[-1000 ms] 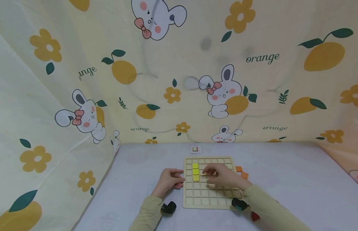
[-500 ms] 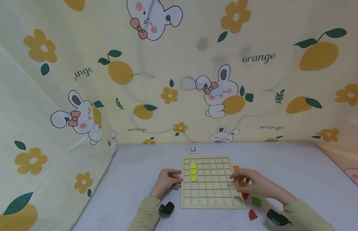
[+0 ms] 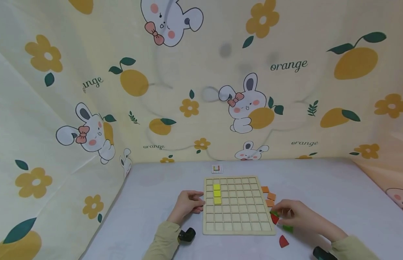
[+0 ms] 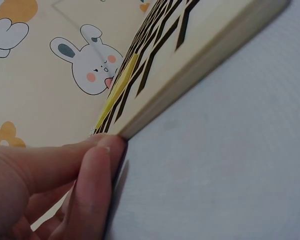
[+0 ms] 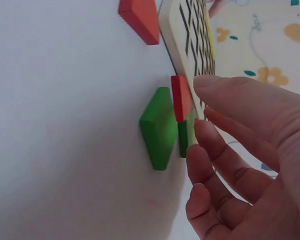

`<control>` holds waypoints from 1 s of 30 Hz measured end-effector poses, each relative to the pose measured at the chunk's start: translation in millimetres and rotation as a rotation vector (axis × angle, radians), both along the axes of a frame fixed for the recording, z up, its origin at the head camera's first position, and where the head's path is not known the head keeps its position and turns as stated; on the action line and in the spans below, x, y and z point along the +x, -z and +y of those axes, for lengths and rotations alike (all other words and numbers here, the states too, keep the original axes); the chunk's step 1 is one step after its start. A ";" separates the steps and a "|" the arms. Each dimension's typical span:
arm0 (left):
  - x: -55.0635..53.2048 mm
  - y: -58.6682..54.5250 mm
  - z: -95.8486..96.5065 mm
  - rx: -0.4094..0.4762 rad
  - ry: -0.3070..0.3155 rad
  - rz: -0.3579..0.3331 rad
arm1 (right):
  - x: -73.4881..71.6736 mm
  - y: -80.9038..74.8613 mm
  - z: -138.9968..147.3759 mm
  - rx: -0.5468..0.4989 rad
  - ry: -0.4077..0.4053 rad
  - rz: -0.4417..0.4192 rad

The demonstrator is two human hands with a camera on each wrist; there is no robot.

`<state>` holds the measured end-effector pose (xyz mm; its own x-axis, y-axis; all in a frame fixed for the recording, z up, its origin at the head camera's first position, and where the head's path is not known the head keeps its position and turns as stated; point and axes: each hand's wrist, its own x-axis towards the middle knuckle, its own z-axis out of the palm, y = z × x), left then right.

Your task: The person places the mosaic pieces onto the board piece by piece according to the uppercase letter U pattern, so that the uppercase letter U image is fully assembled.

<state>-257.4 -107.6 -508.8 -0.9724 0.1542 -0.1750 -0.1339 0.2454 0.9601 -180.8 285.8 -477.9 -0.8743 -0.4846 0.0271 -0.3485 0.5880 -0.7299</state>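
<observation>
A wooden grid board point(image 3: 240, 216) lies on the table, with a column of yellow squares point(image 3: 217, 193) on its left side. My left hand point(image 3: 187, 205) grips the board's left edge between thumb and fingers; the left wrist view shows the fingertips point(image 4: 97, 155) at the wood. Beside the board's lower right edge is my right hand point(image 3: 297, 216), its fingers loosely bent and holding nothing. Close to its fingertips a red quarter-round piece point(image 5: 181, 97) leans near the board, with green pieces point(image 5: 160, 127) around it. The hand partly hides these pieces in the head view.
Several orange squares point(image 3: 271, 196) lie along the board's right edge. Nearer me is another red piece point(image 3: 283, 241). A small pattern card point(image 3: 217, 169) lies behind the board. Printed cloth point(image 3: 175, 101) hangs behind and to the left.
My right hand has moved from over the board to the right and down, to the red and green pieces, uncovering the orange squares. The left hand stays at the board's edge.
</observation>
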 end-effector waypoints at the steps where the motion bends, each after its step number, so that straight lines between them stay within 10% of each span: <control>1: 0.0 0.2 0.1 -0.001 0.001 0.001 | -0.2 0.8 -0.5 0.002 0.004 -0.004; 30: 0.0 1.9 -0.3 -0.003 0.000 0.007 | -3.7 3.5 -4.4 0.035 0.005 -0.028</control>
